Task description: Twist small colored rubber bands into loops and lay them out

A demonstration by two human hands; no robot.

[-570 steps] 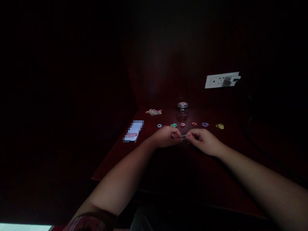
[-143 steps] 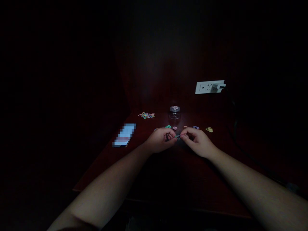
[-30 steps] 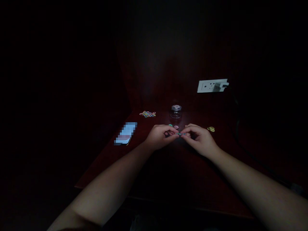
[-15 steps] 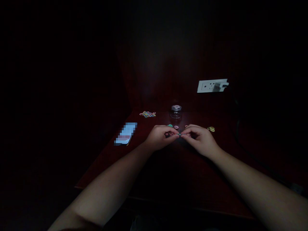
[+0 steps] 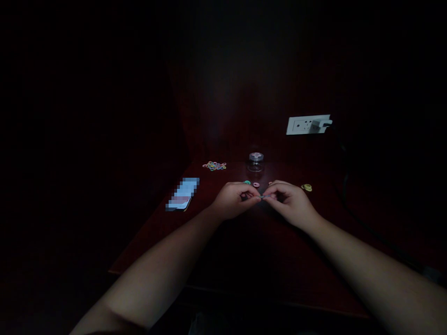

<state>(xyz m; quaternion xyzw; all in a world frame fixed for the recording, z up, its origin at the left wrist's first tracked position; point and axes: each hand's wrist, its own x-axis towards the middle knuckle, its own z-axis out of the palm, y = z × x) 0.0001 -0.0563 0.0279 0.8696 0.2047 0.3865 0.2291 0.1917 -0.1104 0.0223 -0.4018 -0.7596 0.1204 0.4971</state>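
Between the fingertips of both hands is a small blue-grey hair tie, mostly covered by the fingers. My left hand pinches one side of it with thumb and index finger. The other side is in the pinch of my right hand. Just beyond the hands lie green hair ties and a pink hair tie; another pinkish one is partly hidden behind my right fingers. Several yellow hair ties form a small pile to the right of my right hand.
A loose pile of mixed-colour hair ties lies at the back left of the dark red table. Behind the hands stands a clear lidded jar. A lit phone rests on the left. A wall socket holds a plug with a dark cable.
Both hands stay almost in place. The fingertips have shifted very slightly, and the pinched hair tie sits a little lower.
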